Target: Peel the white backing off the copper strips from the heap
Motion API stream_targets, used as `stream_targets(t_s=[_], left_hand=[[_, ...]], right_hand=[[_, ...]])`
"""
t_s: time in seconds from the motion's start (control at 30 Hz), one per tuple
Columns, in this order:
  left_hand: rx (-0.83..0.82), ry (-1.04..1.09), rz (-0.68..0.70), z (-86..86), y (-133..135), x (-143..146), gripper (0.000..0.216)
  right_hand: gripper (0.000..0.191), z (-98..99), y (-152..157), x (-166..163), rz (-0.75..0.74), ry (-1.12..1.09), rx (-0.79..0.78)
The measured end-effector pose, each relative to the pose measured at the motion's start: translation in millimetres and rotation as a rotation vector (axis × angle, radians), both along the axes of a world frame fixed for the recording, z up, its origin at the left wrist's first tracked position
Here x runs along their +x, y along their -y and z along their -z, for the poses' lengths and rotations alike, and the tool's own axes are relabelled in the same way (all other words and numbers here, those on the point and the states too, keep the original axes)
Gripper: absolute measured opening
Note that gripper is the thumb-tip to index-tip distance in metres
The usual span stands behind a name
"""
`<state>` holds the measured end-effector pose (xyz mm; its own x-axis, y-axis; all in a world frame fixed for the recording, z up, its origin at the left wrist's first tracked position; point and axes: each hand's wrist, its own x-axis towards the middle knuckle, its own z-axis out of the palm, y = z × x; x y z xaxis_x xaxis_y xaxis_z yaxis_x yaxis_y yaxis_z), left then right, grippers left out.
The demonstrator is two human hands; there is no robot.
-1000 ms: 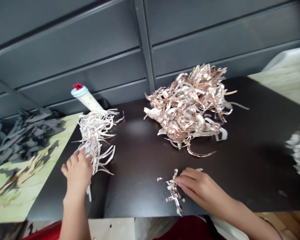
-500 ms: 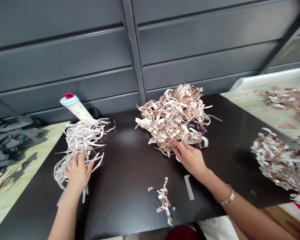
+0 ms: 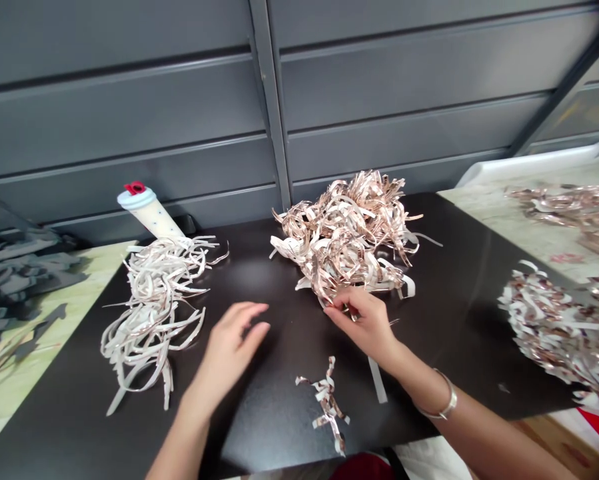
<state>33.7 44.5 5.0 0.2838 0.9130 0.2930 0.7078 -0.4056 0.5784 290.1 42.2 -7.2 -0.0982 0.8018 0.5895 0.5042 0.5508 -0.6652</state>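
My left hand (image 3: pixel 232 347) is above the dark table between two piles. Its fingers are stretched out, the thumb is apart, and it holds nothing. To its left lies a loose heap of white strips (image 3: pixel 152 300). My right hand (image 3: pixel 366 327) is at the near edge of a tangled pile of shiny copper strips (image 3: pixel 349 233). Thumb and fingers are pinched, seemingly on a copper strip, though the fingers partly hide it. Nearer to me lies a small joined piece of copper and white strips (image 3: pixel 328 407). A single whitish strip (image 3: pixel 378 380) lies partly under my right forearm.
A white tumbler with a red-topped lid (image 3: pixel 154 213) leans at the back left. Dark grey scraps (image 3: pixel 19 280) lie at far left. A heap of short copper and white pieces (image 3: pixel 559 327) sits at right. A grey panelled wall (image 3: pixel 404 87) bounds the back.
My left hand has left the white strips and moved right, toward the middle of the table. My right hand has shifted slightly left and nearer to me along the copper pile's edge.
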Motion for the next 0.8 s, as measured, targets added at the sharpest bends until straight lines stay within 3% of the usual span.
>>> stream_targets(t_s=[0.1,0.2,0.3,0.4,0.5,0.63,0.7,0.8], left_hand=[[-0.161,0.164,0.210,4.1,5.7,46.3,0.032],[-0.238,0.261,0.193,10.8,7.9,71.1,0.015],[-0.356,0.483,0.148,18.3,6.6,72.5,0.026],[-0.584,0.901,0.086,24.8,4.3,64.6,0.028],[-0.775,1.289,0.041,27.7,1.8,59.6,0.030],[-0.832,1.432,0.021,26.8,-0.1,59.9,0.030],[-0.835,1.415,0.013,26.2,0.6,61.2,0.031],[-0.859,1.345,-0.020,27.0,4.1,63.6,0.037]], right_hand=[[0.014,2.9,5.7,-20.9,-0.052,-0.125,-0.095],[0.015,9.8,8.8,-33.6,-0.082,-0.213,-0.178],[0.011,15.2,6.4,-32.9,-0.157,-0.246,-0.185],[0.014,19.9,0.1,-22.6,-0.177,-0.255,-0.146],[0.020,27.2,-3.7,-13.2,-0.202,-0.259,-0.218],[0.021,34.5,0.9,-14.1,-0.330,-0.289,-0.336],[0.016,34.3,4.6,-17.4,-0.285,-0.238,-0.258],[0.009,31.9,8.2,-19.4,-0.214,-0.083,0.044]])
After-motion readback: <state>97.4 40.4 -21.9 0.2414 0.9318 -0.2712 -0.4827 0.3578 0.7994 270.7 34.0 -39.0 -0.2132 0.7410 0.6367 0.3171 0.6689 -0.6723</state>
